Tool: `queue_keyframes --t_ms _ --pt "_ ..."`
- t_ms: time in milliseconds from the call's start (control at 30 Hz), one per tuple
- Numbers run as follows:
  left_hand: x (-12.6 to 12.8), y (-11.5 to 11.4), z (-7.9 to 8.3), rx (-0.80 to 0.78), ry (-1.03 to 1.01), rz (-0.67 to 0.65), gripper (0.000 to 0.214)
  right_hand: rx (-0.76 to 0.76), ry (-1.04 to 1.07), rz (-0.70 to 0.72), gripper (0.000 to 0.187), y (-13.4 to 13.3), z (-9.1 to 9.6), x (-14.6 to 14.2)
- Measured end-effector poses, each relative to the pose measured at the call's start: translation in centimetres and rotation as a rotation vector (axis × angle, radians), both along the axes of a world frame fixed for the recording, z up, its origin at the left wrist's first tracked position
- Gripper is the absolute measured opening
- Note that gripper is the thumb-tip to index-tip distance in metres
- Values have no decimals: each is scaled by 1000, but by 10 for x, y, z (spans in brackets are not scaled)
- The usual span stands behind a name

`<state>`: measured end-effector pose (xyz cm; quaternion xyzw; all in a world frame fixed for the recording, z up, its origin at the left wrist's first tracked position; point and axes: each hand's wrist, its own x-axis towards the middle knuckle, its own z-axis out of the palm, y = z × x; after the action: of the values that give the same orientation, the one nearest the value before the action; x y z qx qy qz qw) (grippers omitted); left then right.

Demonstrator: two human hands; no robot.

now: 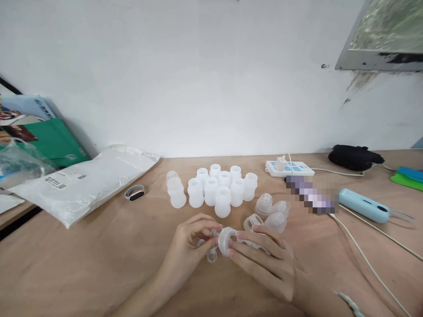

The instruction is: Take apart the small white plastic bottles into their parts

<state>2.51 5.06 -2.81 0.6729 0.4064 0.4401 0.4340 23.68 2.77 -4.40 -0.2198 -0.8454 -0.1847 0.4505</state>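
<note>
A translucent white bottle collar ring (226, 241) is held up between both hands, its round opening turned to the right. My left hand (193, 240) pinches its left side with thumb and fingers. Against the ring's right side press the fingertips of my right hand (267, 259). Just beneath lie small clear silicone parts (212, 254), partly hidden by the hands. Several frosted white baby bottles (222, 202) stand upright without caps beyond the hands. One bottle (176, 193) at the left has a clear dome cap on top.
Clear dome caps (276, 221) and another ring (254, 221) lie by my right hand. A white plastic mailer (89, 180) and a fitness band (135, 193) are at left. At right are a power strip (302, 169), a light blue device (363, 205) and a white cable (363, 259).
</note>
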Motion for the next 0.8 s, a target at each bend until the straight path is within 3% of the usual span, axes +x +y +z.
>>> queue_keyframes --t_ms 233,467,633,733,800 --pt "0 -1 6 -207 -149 -135 19 -13 -23 -22 26 5 -3 -4" --pt "1 -1 -4 -330 -214 -148 26 -79 84 34 22 6 -6 -8" --pt "2 -1 -5 -356 -216 -125 30 -289 189 -24 6 3 4 -7" --pt "3 -2 -5 -353 -234 -116 29 -476 171 -61 14 1 12 -6" --pt "4 -3 -7 -340 -248 -112 27 -513 163 -74 14 0 13 -6"
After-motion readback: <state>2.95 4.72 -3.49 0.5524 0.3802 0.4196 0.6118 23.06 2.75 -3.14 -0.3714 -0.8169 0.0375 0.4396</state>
